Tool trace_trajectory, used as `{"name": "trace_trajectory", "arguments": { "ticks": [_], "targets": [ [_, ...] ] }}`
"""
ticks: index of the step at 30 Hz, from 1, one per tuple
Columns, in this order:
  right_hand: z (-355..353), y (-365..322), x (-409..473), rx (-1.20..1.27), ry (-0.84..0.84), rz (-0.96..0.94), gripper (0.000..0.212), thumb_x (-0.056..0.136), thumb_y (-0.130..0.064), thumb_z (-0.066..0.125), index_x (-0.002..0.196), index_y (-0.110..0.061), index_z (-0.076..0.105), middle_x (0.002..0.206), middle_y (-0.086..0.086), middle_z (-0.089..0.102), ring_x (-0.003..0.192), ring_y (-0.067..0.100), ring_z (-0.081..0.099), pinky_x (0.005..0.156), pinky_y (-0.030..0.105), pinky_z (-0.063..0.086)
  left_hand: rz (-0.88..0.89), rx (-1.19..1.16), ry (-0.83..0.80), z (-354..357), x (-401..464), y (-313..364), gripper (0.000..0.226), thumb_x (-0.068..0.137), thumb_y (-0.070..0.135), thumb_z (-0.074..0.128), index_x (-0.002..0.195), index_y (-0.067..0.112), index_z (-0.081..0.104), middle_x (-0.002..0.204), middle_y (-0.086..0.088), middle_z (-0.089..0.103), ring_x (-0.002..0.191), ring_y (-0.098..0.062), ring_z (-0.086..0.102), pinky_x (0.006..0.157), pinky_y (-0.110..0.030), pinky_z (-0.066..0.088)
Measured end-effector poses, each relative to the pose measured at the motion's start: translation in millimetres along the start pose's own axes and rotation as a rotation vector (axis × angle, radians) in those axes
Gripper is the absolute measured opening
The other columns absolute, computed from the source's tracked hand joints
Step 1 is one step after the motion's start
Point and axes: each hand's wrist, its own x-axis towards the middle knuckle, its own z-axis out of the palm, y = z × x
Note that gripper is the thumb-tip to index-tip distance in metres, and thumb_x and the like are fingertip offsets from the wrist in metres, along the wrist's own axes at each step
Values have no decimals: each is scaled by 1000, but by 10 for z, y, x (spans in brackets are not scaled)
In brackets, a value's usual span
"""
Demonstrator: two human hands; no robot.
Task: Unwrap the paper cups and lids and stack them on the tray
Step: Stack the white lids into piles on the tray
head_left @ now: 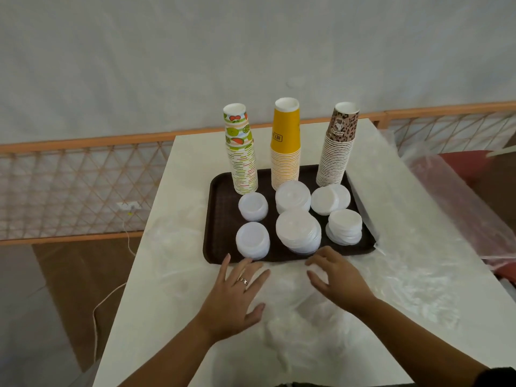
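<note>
On the dark brown plastic tray (220, 191) we saw three upturned paper cup stacks (285, 146), six white lid piles (298, 233) nearer us, our left hand (234, 291) flat with fingers spread, our right hand (335, 277) loosely curled, holding nothing, both just before the tray on clear plastic wrap (301, 331).

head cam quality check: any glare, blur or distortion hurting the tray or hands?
Head view: soft, even light, faint shadows; lid stacks wash out white against the tray; clear plastic wrap shows mild sheen; wide-angle bends the railing; hands sharp enough.
</note>
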Motion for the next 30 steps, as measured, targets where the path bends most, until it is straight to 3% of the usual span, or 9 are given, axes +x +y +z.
{"name": "trace_trajectory", "arguments": {
  "ticks": [3, 7, 10, 12, 15, 19, 23, 27, 30],
  "targets": [
    [-211, -78, 49, 121, 165, 30, 22, 89, -38, 54, 97, -19, 63, 95, -10, 53, 73, 1, 56, 63, 5, 40, -1, -27, 130, -169, 135, -6, 53, 92, 52, 31, 129, 24, 56, 132, 1, 56, 126, -20, 44, 110, -55, 19],
    [-413, -54, 333, 210, 305, 180, 18, 90, -26, 60, 106, -17, 59, 105, -9, 50, 79, 5, 58, 67, 11, 45, -49, -189, 307, -384, 474, -14, 44, 92, 44, 40, 126, 21, 57, 127, 0, 58, 122, -17, 47, 107, -55, 31],
    [-591, 97, 656, 233, 354, 267, 30, 89, -25, 63, 117, -16, 55, 119, -2, 51, 87, 8, 57, 75, 17, 43, -207, -425, 409, -575, 893, -15, 38, 92, 30, 51, 126, 16, 55, 127, -3, 56, 117, -12, 48, 102, -42, 44],
    [-733, 207, 904, 262, 354, 287, 37, 89, -24, 63, 123, -15, 52, 126, 3, 51, 90, 8, 57, 80, 22, 45, -330, -583, 409, -718, 1241, -40, 43, 91, 21, 59, 132, 15, 49, 134, -2, 49, 116, -3, 42, 97, -26, 42],
    [-920, 299, 1300, 315, 309, 288, 43, 89, -23, 62, 129, -12, 48, 130, 8, 49, 100, 14, 59, 84, 23, 45, -535, -742, 395, -860, 1781, -150, 57, 90, 22, 62, 140, 19, 36, 144, 1, 39, 127, -9, 39, 91, -18, 32],
    [-969, 341, 1845, 367, 166, 319, 50, 91, -26, 61, 135, -14, 42, 136, 7, 48, 114, 20, 56, 83, 24, 42, -730, -922, 351, -892, 2386, -404, 75, 85, 31, 67, 146, 20, 24, 152, -2, 30, 137, -21, 33, 106, -36, 36],
    [-835, 361, 2256, 461, 24, 308, 62, 90, -26, 62, 142, -15, 33, 141, 9, 46, 118, 22, 55, 93, 31, 46, -867, -1062, 289, -804, 2775, -610, 88, 81, 31, 72, 149, 20, 17, 153, -6, 27, 137, -28, 34, 103, -40, 38],
    [-659, 448, 2506, 520, -111, 319, 66, 91, -32, 59, 146, -16, 28, 142, 9, 46, 126, 24, 48, 98, 34, 42, -873, -1236, 229, -587, 2960, -764, 96, 71, 21, 82, 146, 21, 23, 146, -4, 40, 130, -24, 42, 100, -37, 40],
    [-570, 526, 2633, 658, -230, 339, 69, 90, -40, 58, 147, -19, 26, 139, 8, 48, 123, 24, 49, 97, 36, 46, -889, -1370, 239, -443, 3027, -817, 85, 65, 13, 85, 136, 20, 38, 133, -1, 54, 118, -19, 52, 95, -37, 46]
  ]
}}
